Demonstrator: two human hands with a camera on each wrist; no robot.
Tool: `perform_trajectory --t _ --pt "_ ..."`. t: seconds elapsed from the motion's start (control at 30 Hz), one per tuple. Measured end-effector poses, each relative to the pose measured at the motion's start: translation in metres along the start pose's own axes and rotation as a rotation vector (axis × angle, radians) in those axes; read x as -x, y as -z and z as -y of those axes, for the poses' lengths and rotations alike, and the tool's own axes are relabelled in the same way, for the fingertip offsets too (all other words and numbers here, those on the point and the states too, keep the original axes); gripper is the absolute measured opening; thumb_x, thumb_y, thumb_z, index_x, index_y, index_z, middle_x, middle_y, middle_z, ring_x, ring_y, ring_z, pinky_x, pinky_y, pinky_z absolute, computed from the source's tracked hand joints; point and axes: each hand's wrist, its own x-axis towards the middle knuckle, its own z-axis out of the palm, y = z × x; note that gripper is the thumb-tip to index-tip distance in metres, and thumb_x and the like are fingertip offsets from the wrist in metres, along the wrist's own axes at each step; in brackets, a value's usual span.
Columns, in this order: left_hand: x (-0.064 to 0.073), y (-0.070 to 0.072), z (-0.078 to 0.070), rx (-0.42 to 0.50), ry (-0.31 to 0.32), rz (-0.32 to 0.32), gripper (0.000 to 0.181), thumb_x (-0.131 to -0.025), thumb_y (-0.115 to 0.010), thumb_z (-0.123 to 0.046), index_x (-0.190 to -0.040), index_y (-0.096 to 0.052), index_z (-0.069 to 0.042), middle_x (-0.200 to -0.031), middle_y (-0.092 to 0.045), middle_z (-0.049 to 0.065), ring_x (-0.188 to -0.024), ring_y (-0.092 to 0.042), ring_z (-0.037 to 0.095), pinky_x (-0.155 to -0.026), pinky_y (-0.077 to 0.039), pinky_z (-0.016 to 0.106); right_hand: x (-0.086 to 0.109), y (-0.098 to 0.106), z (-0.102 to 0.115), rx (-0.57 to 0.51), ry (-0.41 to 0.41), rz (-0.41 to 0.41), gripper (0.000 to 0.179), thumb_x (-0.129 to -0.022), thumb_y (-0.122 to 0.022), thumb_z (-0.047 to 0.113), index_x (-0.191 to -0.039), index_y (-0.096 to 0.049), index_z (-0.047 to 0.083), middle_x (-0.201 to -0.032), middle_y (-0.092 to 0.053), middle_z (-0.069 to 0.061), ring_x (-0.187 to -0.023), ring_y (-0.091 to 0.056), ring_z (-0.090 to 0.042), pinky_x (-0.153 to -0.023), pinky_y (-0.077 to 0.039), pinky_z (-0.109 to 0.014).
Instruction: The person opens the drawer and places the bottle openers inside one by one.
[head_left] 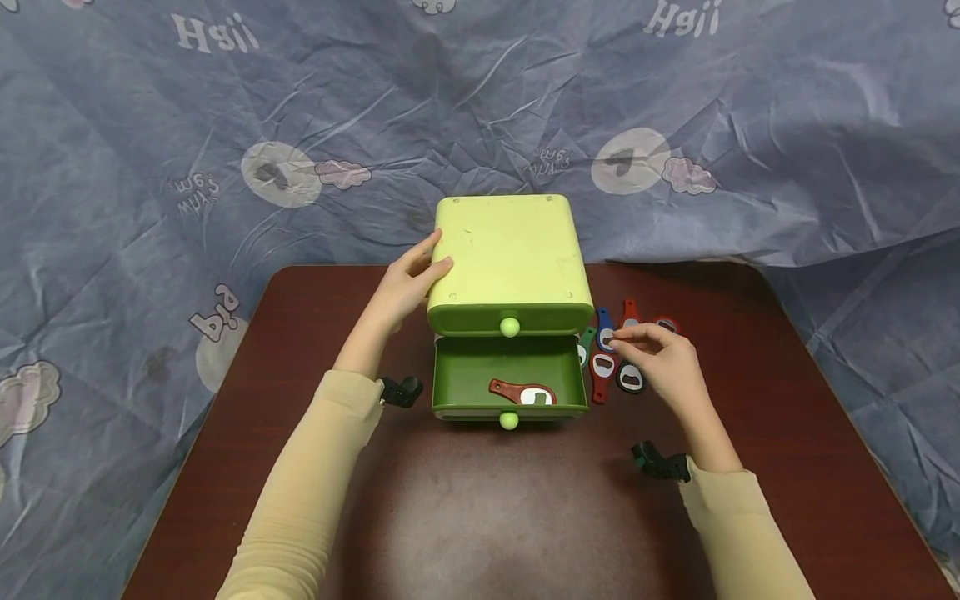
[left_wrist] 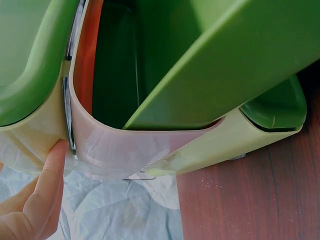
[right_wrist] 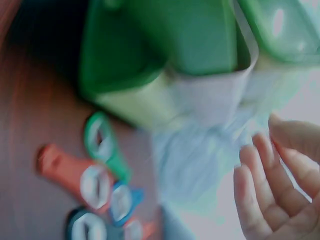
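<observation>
A small yellow drawer cabinet (head_left: 510, 250) with green drawer fronts stands at the table's middle. Its green drawer (head_left: 472, 367) is pulled out, and a red bottle opener (head_left: 513, 390) lies inside. My left hand (head_left: 405, 279) rests against the cabinet's upper left side, thumb at the top edge; in the left wrist view a straight fingertip touches the wall. To the right, my right hand (head_left: 663, 362) hovers over loose bottle openers, fingers loosely bent and nothing between them in the right wrist view. Closest are a blue opener (head_left: 604, 327), a red opener (head_left: 602, 379) and a black opener (head_left: 630, 378).
A green opener (right_wrist: 106, 145) lies by the cabinet's right side, partly hidden in the head view. Farther back on the dark red table (head_left: 480, 517) lies another red opener (head_left: 629, 312). A wrinkled blue cloth (head_left: 480, 108) hangs behind the table.
</observation>
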Motion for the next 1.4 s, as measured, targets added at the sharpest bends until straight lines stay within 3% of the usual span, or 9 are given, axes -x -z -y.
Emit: perform_trajectory --t 0.23,0.4,0.5,0.6,0.7,0.8,1.03,1.2,1.4 --pt "0.0 0.0 0.0 0.008 0.002 0.004 0.06 -0.098 -0.06 -0.041 -0.15 -0.032 -0.047 -0.153 -0.044 0.005 -0.121 -0.061 0.028 -0.088 -0.057 0.041 -0.007 -0.006 -0.048 0.082 -0.143 -0.099 0.033 -0.09 -0.074 0.031 -0.111 -0.074 0.005 -0.101 -0.075 -0.016 -0.07 -0.051 0.022 -0.064 -0.044 -0.009" --pt "0.005 0.0 -0.007 0.005 0.017 0.009 0.061 -0.099 -0.059 -0.037 -0.153 -0.03 -0.042 -0.154 -0.042 0.007 -0.122 -0.06 0.029 -0.089 -0.057 0.041 -0.01 -0.015 -0.072 0.105 -0.225 -0.139 0.034 -0.09 -0.074 0.028 -0.112 -0.072 0.003 -0.106 -0.074 -0.019 -0.066 -0.047 0.021 -0.064 -0.041 -0.011" --pt "0.014 0.0 -0.017 -0.007 0.028 0.014 0.062 -0.101 -0.057 -0.033 -0.155 -0.029 -0.036 -0.155 -0.04 0.009 -0.123 -0.059 0.031 -0.089 -0.057 0.041 -0.014 -0.023 -0.084 0.114 -0.276 -0.16 0.036 -0.089 -0.075 0.028 -0.115 -0.071 0.002 -0.108 -0.073 -0.019 -0.072 -0.056 0.01 -0.066 -0.043 -0.014" --pt "0.021 -0.001 -0.026 -0.021 0.031 0.019 0.062 -0.101 -0.056 -0.031 -0.157 -0.027 -0.032 -0.155 -0.04 0.011 -0.122 -0.059 0.033 -0.09 -0.057 0.041 -0.016 -0.031 -0.092 0.123 -0.31 -0.182 0.041 -0.089 -0.075 0.028 -0.118 -0.069 0.0 -0.112 -0.072 -0.021 -0.086 -0.068 -0.015 -0.075 -0.05 -0.025" --pt "0.024 -0.002 -0.028 -0.02 0.035 0.017 0.062 -0.102 -0.055 -0.031 -0.157 -0.027 -0.032 -0.155 -0.04 0.011 -0.123 -0.059 0.032 -0.092 -0.056 0.043 -0.017 -0.037 -0.094 0.13 -0.335 -0.186 0.045 -0.089 -0.075 0.028 -0.121 -0.066 -0.002 -0.116 -0.069 -0.024 -0.104 -0.066 -0.035 -0.086 -0.052 -0.042" --pt "0.026 -0.002 -0.03 -0.023 0.032 0.014 0.062 -0.102 -0.055 -0.031 -0.157 -0.027 -0.032 -0.156 -0.039 0.011 -0.124 -0.058 0.032 -0.093 -0.055 0.043 -0.017 -0.042 -0.093 0.147 -0.347 -0.187 0.048 -0.089 -0.075 0.028 -0.122 -0.064 -0.004 -0.118 -0.066 -0.027 -0.109 -0.061 -0.04 -0.092 -0.049 -0.05" --pt "0.023 -0.002 -0.027 -0.024 0.024 0.016 0.062 -0.101 -0.056 -0.032 -0.157 -0.027 -0.032 -0.156 -0.039 0.01 -0.125 -0.058 0.032 -0.094 -0.055 0.045 -0.018 -0.047 -0.081 0.218 -0.413 -0.177 0.05 -0.088 -0.074 0.027 -0.121 -0.06 -0.008 -0.111 -0.055 -0.027 -0.107 -0.05 -0.042 -0.09 -0.042 -0.053" --pt "0.008 0.001 -0.009 -0.012 0.013 0.004 0.062 -0.099 -0.059 -0.039 -0.153 -0.03 -0.042 -0.155 -0.04 0.007 -0.124 -0.059 0.029 -0.094 -0.055 0.045 -0.021 -0.046 -0.077 0.258 -0.447 -0.15 0.054 -0.088 -0.073 0.03 -0.123 -0.059 -0.008 -0.117 -0.058 -0.031 -0.11 -0.051 -0.046 -0.094 -0.041 -0.055" --pt "0.0 0.001 0.001 -0.008 -0.003 0.0 0.061 -0.097 -0.061 -0.044 -0.15 -0.033 -0.047 -0.153 -0.044 0.006 -0.121 -0.06 0.028 -0.092 -0.055 0.045 -0.021 -0.045 -0.079 0.212 -0.467 -0.139 0.052 -0.088 -0.073 0.029 -0.121 -0.06 -0.009 -0.122 -0.059 -0.031 -0.112 -0.052 -0.046 -0.094 -0.043 -0.054"
